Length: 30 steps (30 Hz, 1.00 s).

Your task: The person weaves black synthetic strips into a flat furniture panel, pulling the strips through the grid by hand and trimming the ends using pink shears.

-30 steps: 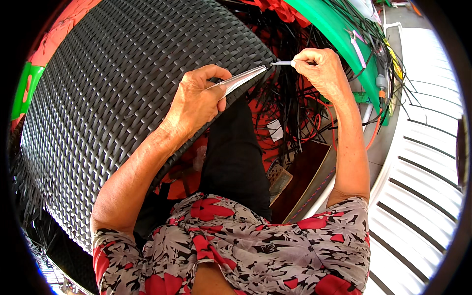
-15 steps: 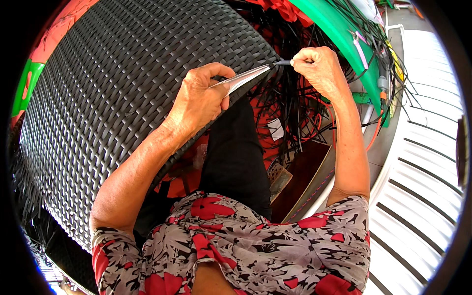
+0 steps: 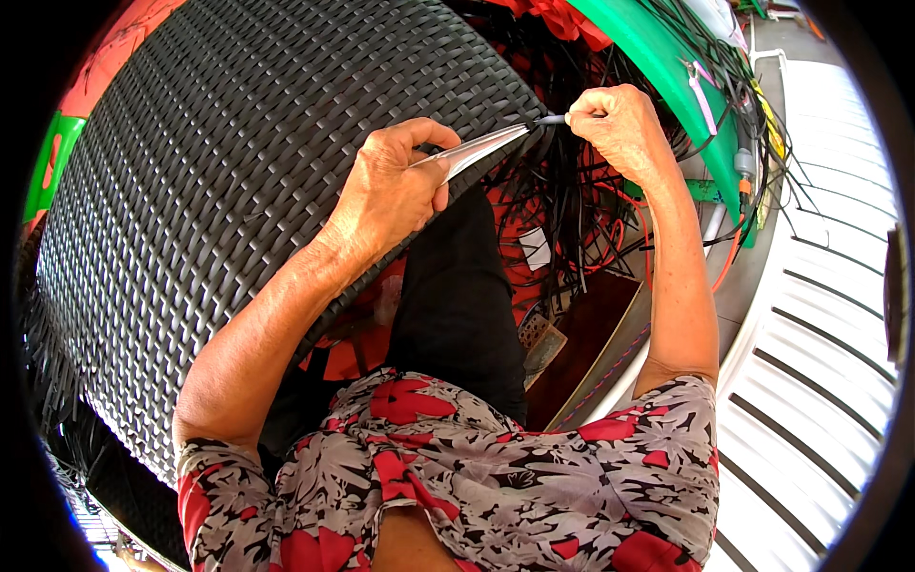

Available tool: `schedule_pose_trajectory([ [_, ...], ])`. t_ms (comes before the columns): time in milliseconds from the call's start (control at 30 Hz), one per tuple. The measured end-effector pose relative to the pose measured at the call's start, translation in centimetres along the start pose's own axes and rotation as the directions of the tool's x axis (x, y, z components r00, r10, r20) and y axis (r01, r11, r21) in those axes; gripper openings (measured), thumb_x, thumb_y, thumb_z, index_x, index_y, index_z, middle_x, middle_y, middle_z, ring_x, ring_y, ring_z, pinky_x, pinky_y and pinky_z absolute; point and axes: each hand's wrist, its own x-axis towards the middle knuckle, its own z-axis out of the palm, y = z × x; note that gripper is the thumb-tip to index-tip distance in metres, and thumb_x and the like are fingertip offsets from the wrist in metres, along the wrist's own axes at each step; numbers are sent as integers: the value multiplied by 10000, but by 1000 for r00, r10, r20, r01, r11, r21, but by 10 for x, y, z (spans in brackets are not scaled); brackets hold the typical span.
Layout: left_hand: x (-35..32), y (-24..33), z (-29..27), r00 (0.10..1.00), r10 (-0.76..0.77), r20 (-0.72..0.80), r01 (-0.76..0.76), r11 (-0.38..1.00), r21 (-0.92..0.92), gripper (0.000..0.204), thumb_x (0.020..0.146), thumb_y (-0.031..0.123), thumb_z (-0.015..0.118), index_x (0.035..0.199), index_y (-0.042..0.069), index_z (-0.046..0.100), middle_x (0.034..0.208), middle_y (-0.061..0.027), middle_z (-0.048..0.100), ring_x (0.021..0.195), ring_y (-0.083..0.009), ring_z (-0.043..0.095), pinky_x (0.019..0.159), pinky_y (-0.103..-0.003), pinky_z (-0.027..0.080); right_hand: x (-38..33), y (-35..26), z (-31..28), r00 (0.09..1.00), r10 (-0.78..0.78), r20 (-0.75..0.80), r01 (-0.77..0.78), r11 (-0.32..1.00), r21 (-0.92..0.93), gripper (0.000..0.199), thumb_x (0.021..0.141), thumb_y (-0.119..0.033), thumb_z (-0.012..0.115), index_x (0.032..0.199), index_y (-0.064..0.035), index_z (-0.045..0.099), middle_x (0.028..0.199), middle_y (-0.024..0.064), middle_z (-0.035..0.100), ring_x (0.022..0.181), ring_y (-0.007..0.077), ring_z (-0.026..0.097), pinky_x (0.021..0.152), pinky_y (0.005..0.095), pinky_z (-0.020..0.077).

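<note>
A large panel of woven black plastic wicker (image 3: 257, 143) leans in front of me, over my left side. My left hand (image 3: 386, 176) is closed around a silvery, tapered metal tool (image 3: 486, 145), its narrow end touching the panel's right corner. Just beyond that tip, my right hand (image 3: 620, 129) pinches a grey plastic strip (image 3: 553, 120) that runs to the same corner. Both hands are raised, the right one off the panel's edge. How the strip passes into the weave is too small to tell.
Loose black strips (image 3: 548, 210) hang in a tangle below the corner. A green curved surface (image 3: 658, 71) stands at the upper right, with a pink-handled tool (image 3: 702, 100) on it. White slatted furniture (image 3: 810, 334) lies to the right. A brown board (image 3: 591, 334) rests by my leg.
My right hand has shifted slightly upward, still pinching the strip. The tool's tip has moved a little right and up with my left hand. The panel has barely moved.
</note>
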Motion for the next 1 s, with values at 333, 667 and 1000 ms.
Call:
schedule_pose_trajectory([
  [333,-1,-1,1,999,30,-18,-29,999,24,234,866,52,487,1073,-34,553,582,-39,543,377,-49,397,359,-197,283,1,8,3,1000,-1,-25,5,990,142,140,660,-145,619,663,-5,620,557,142,544,516,251,543,534,330,431],
  [667,-2,-4,4,998,45,-39,-44,999,11,262,844,62,478,1063,-53,563,578,-42,549,393,-61,427,378,-210,331,-6,-14,11,981,-64,-181,34,986,-164,128,652,-120,566,616,-3,605,573,186,557,561,361,562,557,399,462],
  [1000,-2,0,2,1000,14,-27,-12,998,65,292,816,52,455,1065,-45,572,567,-42,551,441,-83,484,410,-240,400,10,26,16,994,-104,20,100,985,143,173,722,-152,600,649,2,571,515,99,474,483,180,471,506,330,383],
])
